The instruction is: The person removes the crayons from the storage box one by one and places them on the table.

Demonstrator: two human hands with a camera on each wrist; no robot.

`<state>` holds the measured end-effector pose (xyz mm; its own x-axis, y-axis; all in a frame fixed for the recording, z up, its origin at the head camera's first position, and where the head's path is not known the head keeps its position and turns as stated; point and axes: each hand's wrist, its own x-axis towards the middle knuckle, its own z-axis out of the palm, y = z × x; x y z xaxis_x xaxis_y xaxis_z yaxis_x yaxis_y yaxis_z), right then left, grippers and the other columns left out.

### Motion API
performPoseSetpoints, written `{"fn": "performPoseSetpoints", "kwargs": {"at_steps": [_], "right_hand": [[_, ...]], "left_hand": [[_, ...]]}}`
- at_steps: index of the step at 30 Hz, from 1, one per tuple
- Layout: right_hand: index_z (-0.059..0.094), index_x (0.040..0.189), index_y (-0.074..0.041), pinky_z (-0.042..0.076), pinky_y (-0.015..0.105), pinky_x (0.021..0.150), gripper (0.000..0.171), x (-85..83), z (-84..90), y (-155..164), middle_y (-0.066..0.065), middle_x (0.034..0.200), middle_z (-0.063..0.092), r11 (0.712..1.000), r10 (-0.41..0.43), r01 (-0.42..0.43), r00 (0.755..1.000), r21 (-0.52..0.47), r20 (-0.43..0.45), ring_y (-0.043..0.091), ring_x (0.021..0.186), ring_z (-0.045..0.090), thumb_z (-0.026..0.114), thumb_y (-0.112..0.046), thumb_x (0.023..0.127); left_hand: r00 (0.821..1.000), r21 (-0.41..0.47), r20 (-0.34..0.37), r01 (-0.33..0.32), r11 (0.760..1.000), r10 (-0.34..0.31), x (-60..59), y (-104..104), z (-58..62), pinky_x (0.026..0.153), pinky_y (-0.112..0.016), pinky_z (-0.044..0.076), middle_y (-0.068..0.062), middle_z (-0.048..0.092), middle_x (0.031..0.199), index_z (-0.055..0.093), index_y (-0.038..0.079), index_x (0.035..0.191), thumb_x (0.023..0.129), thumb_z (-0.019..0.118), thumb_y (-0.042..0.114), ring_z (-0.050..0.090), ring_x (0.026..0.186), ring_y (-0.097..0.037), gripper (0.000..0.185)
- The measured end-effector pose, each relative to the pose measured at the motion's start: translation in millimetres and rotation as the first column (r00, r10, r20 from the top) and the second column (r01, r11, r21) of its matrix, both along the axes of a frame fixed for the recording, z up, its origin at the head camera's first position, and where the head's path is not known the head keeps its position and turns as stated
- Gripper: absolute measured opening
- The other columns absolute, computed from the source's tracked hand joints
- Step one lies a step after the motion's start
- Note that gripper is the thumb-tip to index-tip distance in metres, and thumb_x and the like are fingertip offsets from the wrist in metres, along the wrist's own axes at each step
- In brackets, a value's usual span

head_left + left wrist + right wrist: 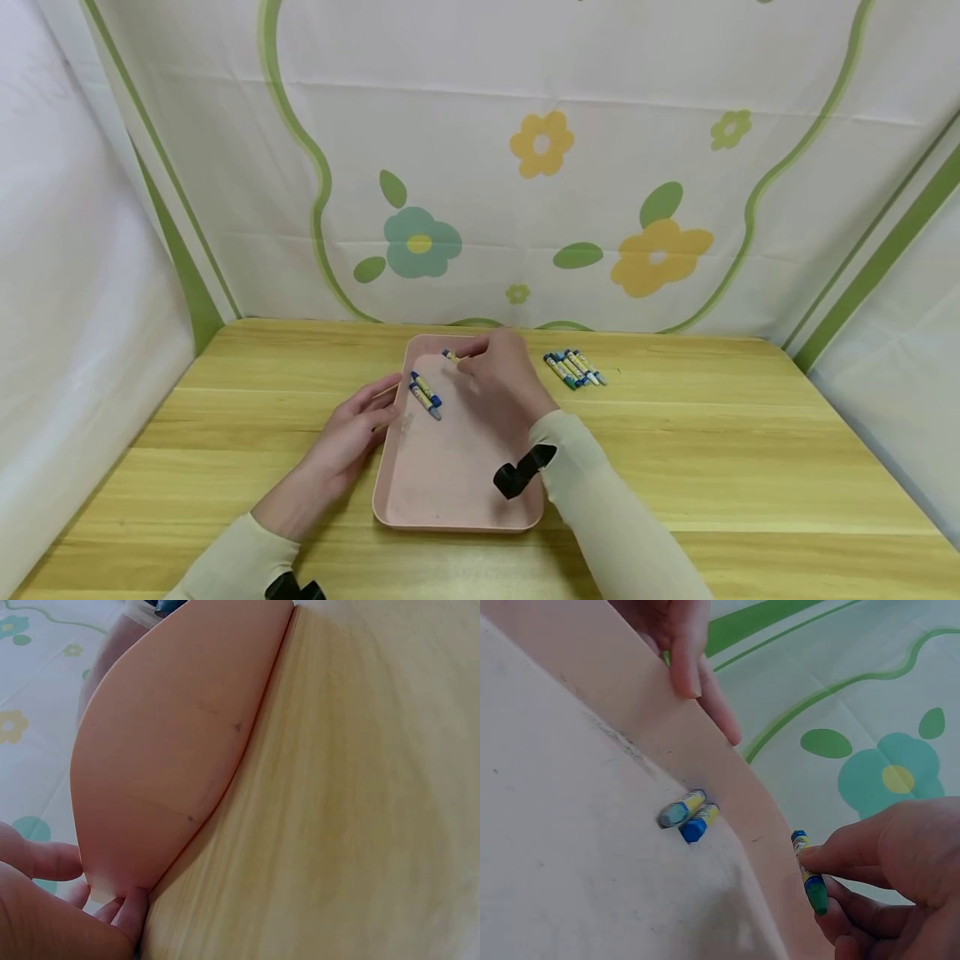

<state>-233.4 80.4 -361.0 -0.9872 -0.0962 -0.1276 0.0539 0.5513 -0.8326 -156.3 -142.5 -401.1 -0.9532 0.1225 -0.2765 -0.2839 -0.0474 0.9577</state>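
Note:
A green crayon [817, 895] with a yellow and blue wrapper is pinched between the thumb and fingers of my right hand [504, 371], over the far end of the pink tray [450, 492]. Two more crayons, a dark blue one [699, 827] and a grey-blue one [676, 814], lie side by side in the tray by its left wall. My left hand [348, 433] rests at the tray's left side, its fingers touching the outer wall and rim, as the left wrist view [67, 900] also shows from below the rim.
To the right of the tray, several crayons [573, 369] lie in a slanted row on the wooden table [712, 467]. A white curtain [465, 167] printed with flowers hangs behind the table, with white sheets at both sides.

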Motion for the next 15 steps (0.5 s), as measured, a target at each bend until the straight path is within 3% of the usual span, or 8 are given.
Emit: {"fn": "performPoseSetpoints", "kwargs": {"at_steps": [3, 8, 15], "right_hand": [[0.086, 0.110, -0.023, 0.056, 0.027, 0.078, 0.020, -0.6, 5.0, 5.0, -0.002, 0.114, 0.080, 1.000, 0.007, -0.007, 1.000, 0.016, -0.027, 0.016, 0.101, 0.070, 0.076, -0.014, 0.095], [0.086, 0.107, -0.022, 0.056, 0.029, 0.077, 0.015, -4.8, 10.2, 11.2, 0.000, 0.107, 0.080, 0.996, -0.003, 0.010, 0.997, 0.087, -0.083, 0.018, 0.097, 0.070, 0.081, -0.017, 0.094], [0.086, 0.109, -0.022, 0.058, 0.030, 0.077, 0.016, -3.6, 13.7, 16.0, 0.001, 0.109, 0.079, 0.997, -0.020, 0.026, 0.996, 0.070, -0.087, 0.019, 0.098, 0.071, 0.080, -0.019, 0.094]], "left_hand": [[1.000, -0.001, -0.001, -0.001, 1.000, 0.001, -0.1, 0.2, 0.1, 0.121, -0.044, 0.038, -0.015, 0.034, 0.173, 0.039, 0.013, 0.164, 0.105, 0.052, 0.004, 0.039, 0.157, -0.031, 0.062], [1.000, 0.003, 0.002, -0.002, 1.000, 0.002, 0.0, 0.9, 0.1, 0.123, -0.047, 0.036, -0.015, 0.034, 0.173, 0.039, 0.013, 0.164, 0.105, 0.053, 0.005, 0.038, 0.157, -0.031, 0.062], [1.000, -0.003, 0.000, -0.004, 1.000, 0.004, -0.3, 0.5, -0.2, 0.123, -0.047, 0.036, -0.015, 0.034, 0.173, 0.039, 0.013, 0.164, 0.105, 0.053, 0.006, 0.039, 0.156, -0.031, 0.061]]}}
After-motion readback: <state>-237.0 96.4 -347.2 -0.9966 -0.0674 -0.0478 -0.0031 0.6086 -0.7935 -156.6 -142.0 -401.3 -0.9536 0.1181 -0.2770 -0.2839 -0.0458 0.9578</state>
